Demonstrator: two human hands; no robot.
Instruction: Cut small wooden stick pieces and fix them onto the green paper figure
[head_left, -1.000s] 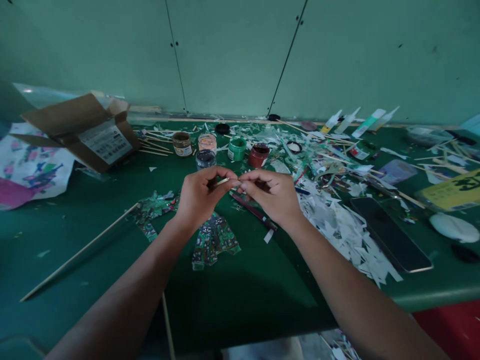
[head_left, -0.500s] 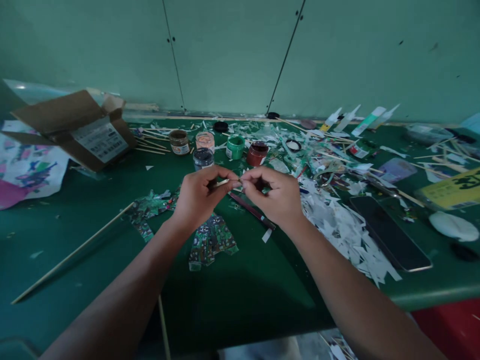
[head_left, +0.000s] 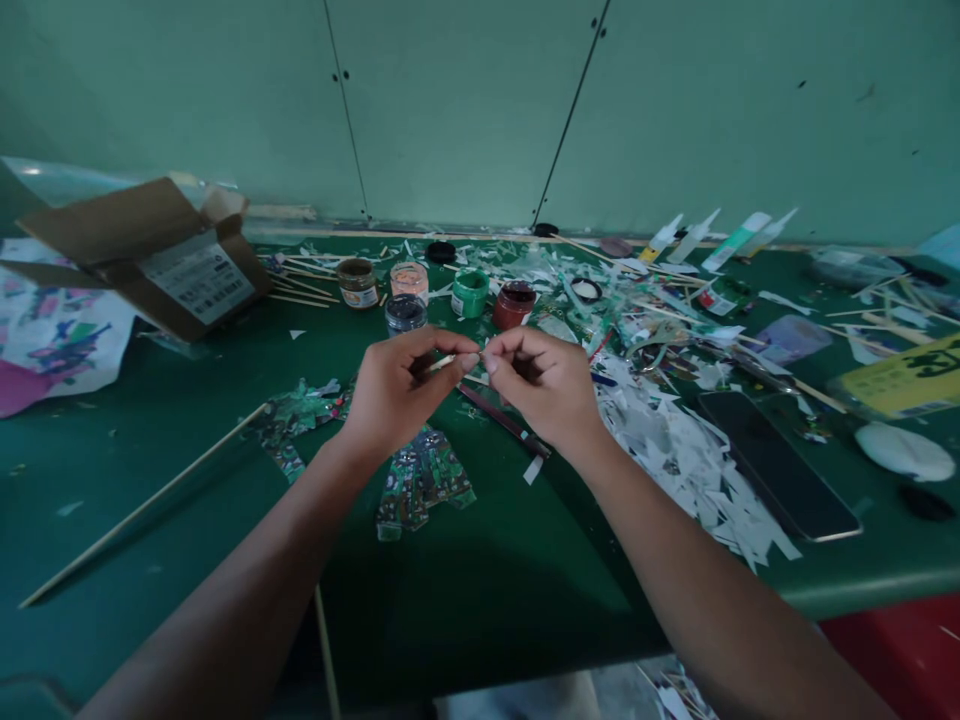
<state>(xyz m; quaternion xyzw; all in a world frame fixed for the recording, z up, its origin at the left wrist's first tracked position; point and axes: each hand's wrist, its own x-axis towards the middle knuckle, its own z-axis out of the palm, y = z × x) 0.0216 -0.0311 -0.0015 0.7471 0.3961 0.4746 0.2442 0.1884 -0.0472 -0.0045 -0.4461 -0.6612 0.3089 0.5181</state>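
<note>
Nearest me, my two forearms reach in over the front edge of the green table [head_left: 487, 600]. My left hand [head_left: 390, 395] is curled tight, thumb and forefinger pinched on one end of a short wooden stick [head_left: 444, 362] held up off the table. My right hand [head_left: 547, 385] meets it fingertip to fingertip, fingers drawn narrow at the stick's other end (whether they truly grip it I cannot tell). Below the hands lie printed green cut-outs [head_left: 424, 480] and a dark red pen [head_left: 504, 422], with a long skewer [head_left: 142, 510] slanting off to the left. To the right sit a heap of white paper scraps [head_left: 690, 460] and a black phone [head_left: 776, 462]. Farther back stands a cluster of paint jars [head_left: 472, 293], a cardboard box [head_left: 157, 255] at far left, glue tubes [head_left: 705, 238] by the wall
</note>
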